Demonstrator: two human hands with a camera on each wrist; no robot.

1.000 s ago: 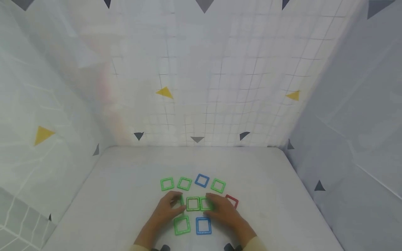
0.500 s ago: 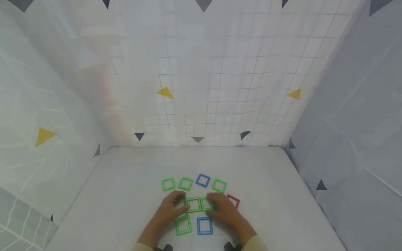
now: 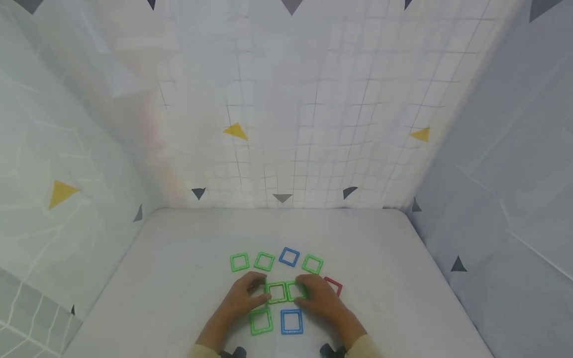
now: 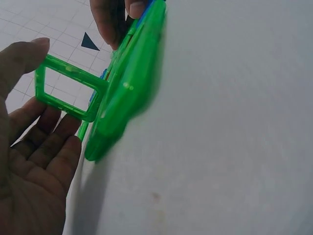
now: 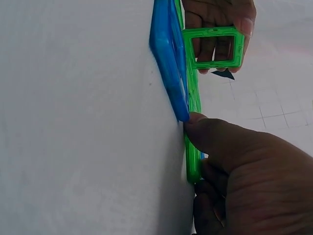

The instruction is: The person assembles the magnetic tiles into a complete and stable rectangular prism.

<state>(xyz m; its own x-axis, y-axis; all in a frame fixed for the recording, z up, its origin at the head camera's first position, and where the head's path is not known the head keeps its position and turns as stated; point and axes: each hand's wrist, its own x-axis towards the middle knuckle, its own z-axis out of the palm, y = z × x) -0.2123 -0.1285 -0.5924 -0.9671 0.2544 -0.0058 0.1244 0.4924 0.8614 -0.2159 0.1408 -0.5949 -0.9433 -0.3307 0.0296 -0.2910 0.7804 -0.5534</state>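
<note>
Leftmost, far row: first green square, hollow, flat on white table. Just nearer: left hand, thumb and fingertips pinching upright green square, held on edge at the left side of a flat abutting pair. Next: second green square, far row; near green square. Centre: pair's left green square; far blue square; near blue square. Right: pair's right green square, gripped between thumb and fingers of right hand; third green square, far row. Rightmost: red square, partly hidden by that hand.
</note>
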